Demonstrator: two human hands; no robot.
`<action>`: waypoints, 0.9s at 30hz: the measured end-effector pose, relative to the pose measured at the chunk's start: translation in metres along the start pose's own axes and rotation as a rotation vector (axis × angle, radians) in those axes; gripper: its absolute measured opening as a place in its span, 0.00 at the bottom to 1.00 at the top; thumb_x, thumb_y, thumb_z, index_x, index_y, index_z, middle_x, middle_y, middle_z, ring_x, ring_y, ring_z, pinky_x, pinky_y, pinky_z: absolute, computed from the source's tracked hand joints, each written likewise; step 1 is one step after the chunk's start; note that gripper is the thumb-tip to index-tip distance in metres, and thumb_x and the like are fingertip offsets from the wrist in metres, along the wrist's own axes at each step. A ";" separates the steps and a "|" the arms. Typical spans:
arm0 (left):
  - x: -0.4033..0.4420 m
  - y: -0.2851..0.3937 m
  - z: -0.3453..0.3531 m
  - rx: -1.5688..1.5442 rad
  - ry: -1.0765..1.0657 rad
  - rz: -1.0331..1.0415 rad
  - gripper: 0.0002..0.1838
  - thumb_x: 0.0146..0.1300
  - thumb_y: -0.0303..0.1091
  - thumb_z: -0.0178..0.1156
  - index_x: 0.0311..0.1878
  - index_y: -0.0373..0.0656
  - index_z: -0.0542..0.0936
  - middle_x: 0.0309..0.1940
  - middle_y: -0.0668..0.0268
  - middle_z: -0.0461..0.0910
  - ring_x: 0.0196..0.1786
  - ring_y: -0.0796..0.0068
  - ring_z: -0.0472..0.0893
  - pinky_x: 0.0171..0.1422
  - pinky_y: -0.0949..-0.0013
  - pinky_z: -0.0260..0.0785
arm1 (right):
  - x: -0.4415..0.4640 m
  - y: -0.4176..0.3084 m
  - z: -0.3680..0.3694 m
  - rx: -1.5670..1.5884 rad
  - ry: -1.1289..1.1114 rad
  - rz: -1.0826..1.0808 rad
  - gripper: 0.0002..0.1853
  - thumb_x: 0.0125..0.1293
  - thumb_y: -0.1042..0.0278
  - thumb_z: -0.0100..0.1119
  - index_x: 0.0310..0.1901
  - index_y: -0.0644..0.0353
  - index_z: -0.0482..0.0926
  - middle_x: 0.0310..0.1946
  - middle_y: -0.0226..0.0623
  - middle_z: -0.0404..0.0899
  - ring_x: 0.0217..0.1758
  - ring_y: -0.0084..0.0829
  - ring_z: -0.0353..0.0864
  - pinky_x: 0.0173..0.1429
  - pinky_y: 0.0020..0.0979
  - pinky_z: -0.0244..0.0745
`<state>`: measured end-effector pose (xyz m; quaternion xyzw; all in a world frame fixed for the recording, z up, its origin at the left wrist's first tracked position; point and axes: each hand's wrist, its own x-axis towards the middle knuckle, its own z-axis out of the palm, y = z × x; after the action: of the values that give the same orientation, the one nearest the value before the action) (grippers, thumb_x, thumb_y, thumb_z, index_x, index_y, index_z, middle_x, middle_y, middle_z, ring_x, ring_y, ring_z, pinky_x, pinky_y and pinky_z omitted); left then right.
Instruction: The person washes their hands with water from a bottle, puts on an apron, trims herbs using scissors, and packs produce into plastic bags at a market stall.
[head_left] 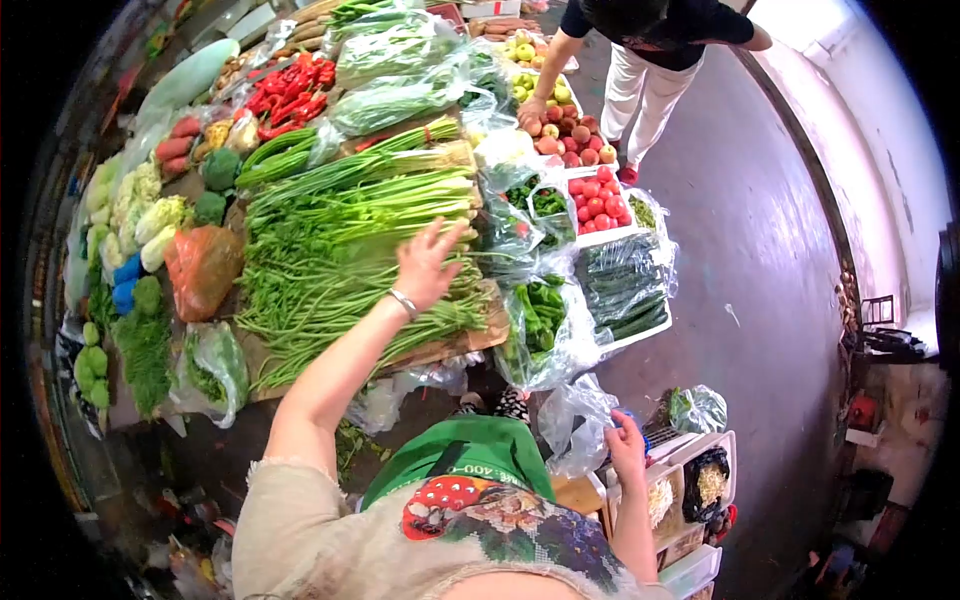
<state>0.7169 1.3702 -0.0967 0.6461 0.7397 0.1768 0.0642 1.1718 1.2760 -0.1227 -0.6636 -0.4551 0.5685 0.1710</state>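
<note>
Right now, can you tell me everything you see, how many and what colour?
Long greens: many, green, middle
Peppers: many, red, far left
Broccoli: several, dark green, left
Knotted bag: one, orange, left
Round fruit: many, yellow-green, far side
Tomatoes: many, red, white box
Long vegetables: many, dark green, wrapped, right
Plastic bag: one, clear, near right
Apron: one, green, on wearer
Edges: too blurred
Other person: one, dark top, far side
Left hand: one, bare, over greens
Right hand: one, bare, by clear bag
</note>
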 end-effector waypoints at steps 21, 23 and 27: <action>0.144 -0.145 0.113 0.082 0.209 -0.284 0.21 0.68 0.50 0.46 0.58 0.55 0.79 0.57 0.66 0.78 0.64 0.64 0.72 0.66 0.56 0.55 | 0.209 -0.065 -0.044 0.767 0.203 0.272 0.15 0.72 0.57 0.46 0.53 0.54 0.74 0.44 0.31 0.80 0.44 0.30 0.80 0.46 0.35 0.75; 0.147 -0.147 0.114 0.051 0.211 -0.305 0.20 0.68 0.48 0.46 0.54 0.53 0.81 0.55 0.67 0.79 0.61 0.65 0.73 0.65 0.57 0.55 | 0.244 -0.079 -0.039 0.786 0.238 0.251 0.15 0.72 0.57 0.46 0.53 0.55 0.72 0.44 0.33 0.79 0.43 0.31 0.80 0.43 0.35 0.74; 0.151 -0.149 0.113 0.073 0.207 -0.282 0.19 0.68 0.45 0.46 0.53 0.52 0.81 0.53 0.67 0.81 0.59 0.64 0.75 0.62 0.58 0.56 | 0.305 -0.119 -0.026 0.860 0.244 0.136 0.14 0.72 0.58 0.47 0.53 0.56 0.70 0.40 0.34 0.78 0.40 0.31 0.78 0.37 0.35 0.72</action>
<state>0.5911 1.5226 -0.2327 0.5161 0.8317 0.2045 -0.0118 1.1286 1.5896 -0.2089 -0.6227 -0.1095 0.6336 0.4458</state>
